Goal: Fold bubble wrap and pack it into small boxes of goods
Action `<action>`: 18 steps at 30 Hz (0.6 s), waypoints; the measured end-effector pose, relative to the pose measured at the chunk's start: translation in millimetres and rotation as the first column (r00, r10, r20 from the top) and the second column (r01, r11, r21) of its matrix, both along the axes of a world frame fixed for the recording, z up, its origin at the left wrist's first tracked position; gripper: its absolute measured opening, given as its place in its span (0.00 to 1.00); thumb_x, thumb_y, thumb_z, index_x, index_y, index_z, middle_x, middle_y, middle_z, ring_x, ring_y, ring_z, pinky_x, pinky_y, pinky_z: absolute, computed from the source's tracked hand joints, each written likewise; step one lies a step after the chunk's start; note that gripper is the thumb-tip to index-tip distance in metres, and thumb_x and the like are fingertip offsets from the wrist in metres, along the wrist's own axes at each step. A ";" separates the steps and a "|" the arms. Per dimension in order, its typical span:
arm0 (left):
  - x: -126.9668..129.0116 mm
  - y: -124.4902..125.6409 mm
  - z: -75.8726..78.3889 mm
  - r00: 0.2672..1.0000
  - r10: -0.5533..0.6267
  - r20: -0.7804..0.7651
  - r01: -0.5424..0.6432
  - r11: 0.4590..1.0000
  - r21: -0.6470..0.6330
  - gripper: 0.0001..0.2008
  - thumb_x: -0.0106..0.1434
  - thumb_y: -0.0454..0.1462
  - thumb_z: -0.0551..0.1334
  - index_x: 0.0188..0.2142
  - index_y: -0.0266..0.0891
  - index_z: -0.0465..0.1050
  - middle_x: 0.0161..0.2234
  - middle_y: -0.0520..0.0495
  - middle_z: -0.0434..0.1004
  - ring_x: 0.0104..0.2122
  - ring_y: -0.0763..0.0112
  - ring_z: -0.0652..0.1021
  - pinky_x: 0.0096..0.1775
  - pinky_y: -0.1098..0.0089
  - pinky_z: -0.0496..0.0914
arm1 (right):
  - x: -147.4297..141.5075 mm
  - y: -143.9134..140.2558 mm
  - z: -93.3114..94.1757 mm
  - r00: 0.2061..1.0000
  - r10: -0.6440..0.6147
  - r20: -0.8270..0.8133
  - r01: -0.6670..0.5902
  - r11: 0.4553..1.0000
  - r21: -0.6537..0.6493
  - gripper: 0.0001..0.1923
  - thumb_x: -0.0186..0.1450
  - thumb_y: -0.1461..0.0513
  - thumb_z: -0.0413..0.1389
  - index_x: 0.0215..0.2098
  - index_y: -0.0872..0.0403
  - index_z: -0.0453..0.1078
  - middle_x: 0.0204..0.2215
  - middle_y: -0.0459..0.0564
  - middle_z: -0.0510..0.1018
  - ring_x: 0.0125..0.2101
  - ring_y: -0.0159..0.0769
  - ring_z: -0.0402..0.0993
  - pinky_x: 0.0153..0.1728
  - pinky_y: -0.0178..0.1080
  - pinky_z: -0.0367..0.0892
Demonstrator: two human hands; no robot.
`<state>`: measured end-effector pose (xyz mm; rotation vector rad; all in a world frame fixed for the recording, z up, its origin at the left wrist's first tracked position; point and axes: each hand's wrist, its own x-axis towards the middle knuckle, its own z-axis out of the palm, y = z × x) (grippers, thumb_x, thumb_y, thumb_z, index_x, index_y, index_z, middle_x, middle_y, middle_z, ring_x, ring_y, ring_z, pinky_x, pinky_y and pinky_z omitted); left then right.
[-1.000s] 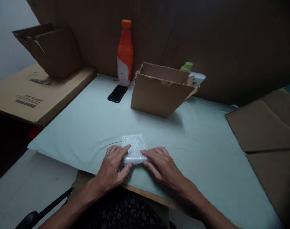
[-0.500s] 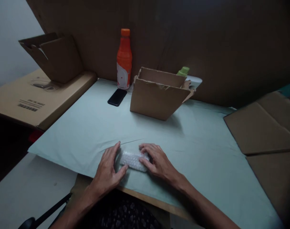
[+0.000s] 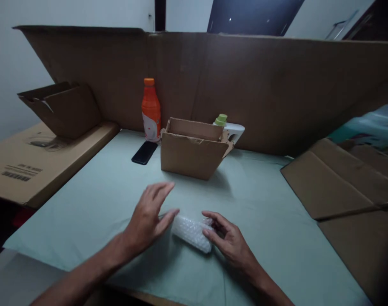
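Left hand [image 3: 145, 216] has lifted, fingers [image 3: 164, 192] wide; right hand [image 3: 234, 244] holds bubble wrap [image 3: 190, 231] amid open cloth [image 3: 261, 193].

Surface [image 3: 261, 199] covered in pale green cloth [image 3: 85, 204]

Light creases cross the cloth. Toward the back left, a black phone [image 3: 144, 153] lies flat just in front of an upright orange bottle [image 3: 151, 110]. To their right stands an open cardboard box [image 3: 187, 157]; behind it shows a white bottle [image 3: 236, 127], its base hidden. Near the front is a bubble-wrapped packet [image 3: 192, 233]; whether it touches the cloth is unclear.
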<state>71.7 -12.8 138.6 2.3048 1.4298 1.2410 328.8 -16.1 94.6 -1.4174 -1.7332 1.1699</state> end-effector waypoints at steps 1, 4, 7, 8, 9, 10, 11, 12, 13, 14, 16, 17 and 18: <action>2.3 23.2 15.6 0.997 0.028 -0.077 -0.018 0.992 0.122 0.25 0.68 0.36 0.60 0.64 0.42 0.61 0.58 0.38 0.71 0.59 0.56 0.70 0.59 0.54 0.67 | 3.1 1.7 -2.9 1.000 -0.027 0.006 0.027 1.000 -0.005 0.23 0.61 0.53 0.59 0.51 0.55 0.73 0.37 0.51 0.79 0.36 0.40 0.75 0.40 0.40 0.70; 8.6 98.5 58.1 0.954 0.114 -0.276 -0.035 0.961 0.275 0.29 0.64 0.32 0.60 0.65 0.32 0.59 0.61 0.33 0.69 0.66 0.50 0.61 0.64 0.50 0.58 | 6.3 2.3 -6.5 0.999 -0.014 0.036 0.014 1.000 -0.005 0.17 0.62 0.53 0.58 0.45 0.55 0.75 0.31 0.48 0.77 0.31 0.37 0.72 0.35 0.38 0.68; 10.4 155.8 78.3 0.896 0.125 -0.427 -0.063 0.986 0.157 0.22 0.61 0.31 0.60 0.55 0.31 0.70 0.51 0.33 0.77 0.57 0.48 0.72 0.59 0.47 0.62 | 7.5 0.8 0.1 0.996 0.076 0.042 -0.077 0.997 0.006 0.12 0.64 0.55 0.56 0.39 0.55 0.74 0.30 0.48 0.76 0.31 0.37 0.72 0.34 0.37 0.67; 9.6 165.7 79.6 0.882 0.111 -0.457 -0.067 0.991 0.112 0.18 0.60 0.30 0.59 0.50 0.34 0.73 0.46 0.37 0.79 0.51 0.51 0.76 0.56 0.49 0.65 | 9.4 0.6 4.6 0.992 0.115 0.047 -0.115 0.993 0.006 0.11 0.64 0.56 0.56 0.38 0.54 0.74 0.31 0.48 0.77 0.32 0.37 0.73 0.35 0.37 0.67; 8.1 170.0 78.7 0.875 0.096 -0.474 -0.063 0.994 0.085 0.14 0.59 0.29 0.57 0.44 0.36 0.75 0.41 0.40 0.80 0.46 0.55 0.77 0.54 0.51 0.67 | 12.4 0.5 10.2 0.986 0.158 0.054 -0.158 0.987 0.004 0.09 0.65 0.57 0.56 0.38 0.54 0.73 0.32 0.48 0.78 0.33 0.37 0.74 0.36 0.38 0.67; 6.0 168.9 76.2 0.875 0.081 -0.477 -0.048 0.995 0.082 0.13 0.59 0.28 0.56 0.40 0.38 0.75 0.38 0.43 0.80 0.42 0.58 0.78 0.52 0.53 0.68 | 16.6 0.3 16.6 0.976 0.208 0.062 -0.208 0.978 0.000 0.09 0.65 0.58 0.57 0.38 0.54 0.74 0.33 0.49 0.79 0.34 0.38 0.74 0.37 0.38 0.67; 3.5 162.8 72.7 0.880 0.069 -0.470 -0.023 0.994 0.103 0.12 0.59 0.27 0.55 0.38 0.39 0.75 0.36 0.45 0.79 0.40 0.60 0.77 0.51 0.55 0.68 | 21.8 -0.2 23.9 0.962 0.263 0.067 -0.264 0.965 -0.002 0.08 0.65 0.58 0.57 0.38 0.53 0.74 0.34 0.49 0.79 0.36 0.39 0.75 0.38 0.39 0.68; 0.9 152.5 68.8 0.888 0.055 -0.457 0.007 0.991 0.132 0.12 0.60 0.27 0.55 0.37 0.40 0.75 0.36 0.46 0.79 0.39 0.61 0.77 0.51 0.55 0.68 | 27.8 -1.1 31.7 0.946 0.317 0.064 -0.318 0.948 -0.003 0.07 0.65 0.58 0.57 0.38 0.52 0.74 0.35 0.49 0.80 0.37 0.39 0.76 0.39 0.39 0.68; -1.9 139.1 64.9 0.895 0.037 -0.446 0.039 0.986 0.160 0.12 0.62 0.27 0.54 0.37 0.40 0.74 0.35 0.47 0.78 0.38 0.63 0.76 0.52 0.55 0.67 | 34.5 -2.6 39.9 0.931 0.362 0.053 -0.363 0.932 0.000 0.07 0.65 0.58 0.58 0.39 0.51 0.74 0.36 0.49 0.80 0.37 0.40 0.76 0.40 0.40 0.69; -4.5 123.3 61.7 0.901 0.019 -0.434 0.068 0.981 0.184 0.12 0.64 0.28 0.53 0.38 0.40 0.74 0.35 0.47 0.78 0.38 0.64 0.76 0.53 0.55 0.66 | 41.4 -4.7 48.0 0.917 0.396 0.039 -0.396 0.918 0.006 0.06 0.65 0.58 0.58 0.39 0.51 0.74 0.36 0.49 0.80 0.38 0.40 0.77 0.41 0.41 0.69; -9.0 88.8 58.1 0.909 0.001 -0.418 0.098 0.972 0.214 0.12 0.66 0.28 0.53 0.39 0.40 0.74 0.35 0.48 0.78 0.37 0.65 0.76 0.55 0.55 0.65 | 54.7 -10.6 62.5 0.902 0.431 0.016 -0.431 0.902 0.020 0.05 0.66 0.58 0.59 0.38 0.49 0.75 0.37 0.49 0.80 0.38 0.41 0.77 0.43 0.43 0.71; -10.9 71.6 58.0 0.912 0.001 -0.411 0.100 0.969 0.224 0.12 0.67 0.28 0.53 0.39 0.40 0.74 0.35 0.48 0.78 0.37 0.66 0.75 0.56 0.55 0.65 | 60.5 -14.3 68.0 0.900 0.435 0.005 -0.435 0.900 0.034 0.05 0.66 0.57 0.59 0.39 0.47 0.76 0.37 0.50 0.80 0.39 0.41 0.78 0.44 0.44 0.72; -12.6 55.2 58.9 0.915 0.003 -0.404 0.099 0.968 0.232 0.12 0.67 0.27 0.53 0.39 0.40 0.74 0.35 0.48 0.78 0.36 0.66 0.75 0.56 0.55 0.65 | 65.1 -18.6 72.0 0.901 0.433 -0.008 -0.432 0.900 0.053 0.05 0.66 0.57 0.60 0.39 0.47 0.77 0.37 0.50 0.81 0.39 0.42 0.78 0.44 0.45 0.72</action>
